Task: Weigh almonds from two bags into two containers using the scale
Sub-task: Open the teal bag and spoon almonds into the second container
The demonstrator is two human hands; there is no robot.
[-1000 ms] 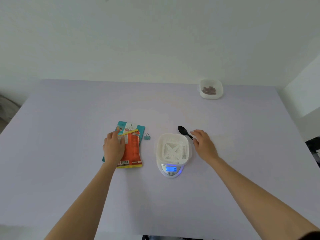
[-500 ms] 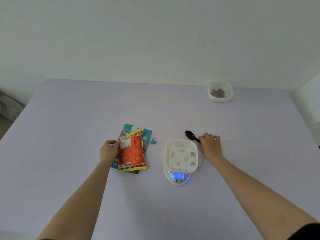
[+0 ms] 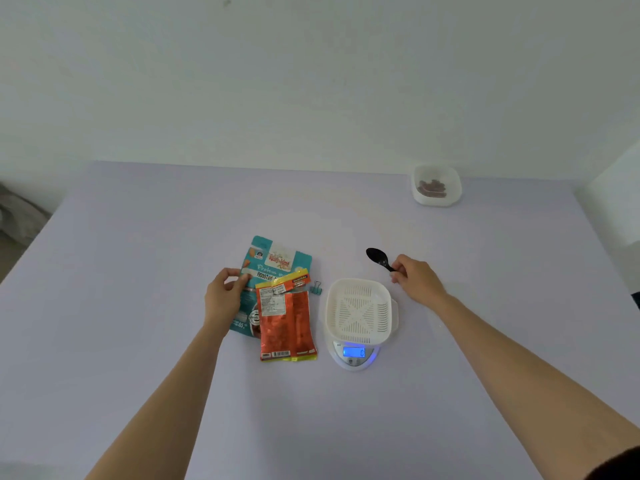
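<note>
A teal almond bag (image 3: 273, 268) lies flat on the lilac table (image 3: 138, 341), with an orange-red almond bag (image 3: 287, 323) lying on top of it. My left hand (image 3: 223, 296) grips the teal bag's left edge. To the right, a white slotted container (image 3: 358, 311) sits on a white scale (image 3: 353, 355) whose blue display is lit. My right hand (image 3: 415, 280) pinches the handle of a black spoon (image 3: 377, 258) that lies just behind the container. A second white container (image 3: 437, 185) with almonds in it stands at the far right of the table.
A small teal binder clip (image 3: 316, 288) lies between the bags and the scale. A white wall rises behind the table. The table's left edge drops to a floor with grey cloth (image 3: 17, 216).
My left hand moved from on top of the orange-red bag to the teal bag's left edge. The orange-red bag slid toward me and right, uncovering the teal bag. My right hand stayed at the spoon.
</note>
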